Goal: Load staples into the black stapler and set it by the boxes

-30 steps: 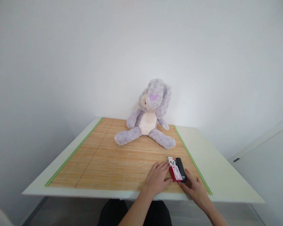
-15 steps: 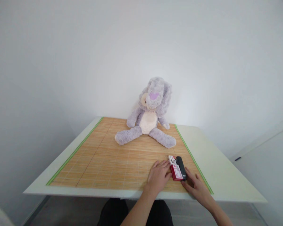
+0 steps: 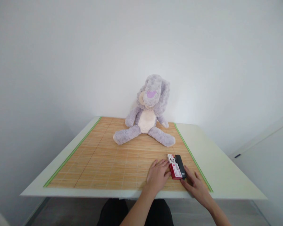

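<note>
A small red and white box (image 3: 176, 171), which looks like a staples box, lies on the bamboo mat near the table's front edge. Right alongside it is a black stapler (image 3: 180, 166), long side against the box. My left hand (image 3: 157, 175) rests flat on the mat at the box's left, fingertips and thumb at its edge. On the other side, my right hand (image 3: 196, 185) has its fingers apart, with the thumb near the stapler's front end and the index finger by its right side. Neither hand is wrapped around anything.
A grey plush rabbit (image 3: 147, 121) with a cream belly sits at the back of the mat (image 3: 103, 163), by the white wall. Green-edged, the mat covers much of the white table (image 3: 226, 169). My knees (image 3: 114, 212) are under the front edge.
The camera view has shifted very slightly. Both hands, the box and the stapler keep the same places relative to each other.
</note>
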`<state>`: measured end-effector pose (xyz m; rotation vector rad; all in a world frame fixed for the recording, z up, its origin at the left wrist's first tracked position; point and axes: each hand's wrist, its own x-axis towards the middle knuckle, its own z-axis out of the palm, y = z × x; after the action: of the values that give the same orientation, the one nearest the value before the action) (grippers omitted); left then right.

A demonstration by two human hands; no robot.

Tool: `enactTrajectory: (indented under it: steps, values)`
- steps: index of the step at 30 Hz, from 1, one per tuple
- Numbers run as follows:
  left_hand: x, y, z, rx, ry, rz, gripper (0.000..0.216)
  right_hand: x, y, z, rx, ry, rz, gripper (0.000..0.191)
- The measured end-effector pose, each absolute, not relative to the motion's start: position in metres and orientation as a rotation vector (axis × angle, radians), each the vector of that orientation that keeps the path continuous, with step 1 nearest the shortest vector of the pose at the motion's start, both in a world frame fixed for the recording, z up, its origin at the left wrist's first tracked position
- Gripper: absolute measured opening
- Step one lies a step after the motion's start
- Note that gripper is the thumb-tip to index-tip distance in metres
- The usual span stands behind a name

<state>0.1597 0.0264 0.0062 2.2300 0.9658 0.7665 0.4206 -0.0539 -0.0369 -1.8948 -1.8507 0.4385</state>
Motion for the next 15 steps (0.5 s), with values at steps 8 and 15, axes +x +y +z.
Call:
enactTrajectory:
  steps: [8, 15]
  values:
    - [0.16, 0.028, 0.005, 2.223, 0.997, 0.759, 0.055, 0.419, -0.056, -0.045, -1.893, -1.822, 0.36, 0.071]
    - [0.159, 0.029, 0.004, 2.202, 1.039, 0.791, 0.065, 0.419, -0.057, -0.05, -1.877, -1.845, 0.284, 0.076]
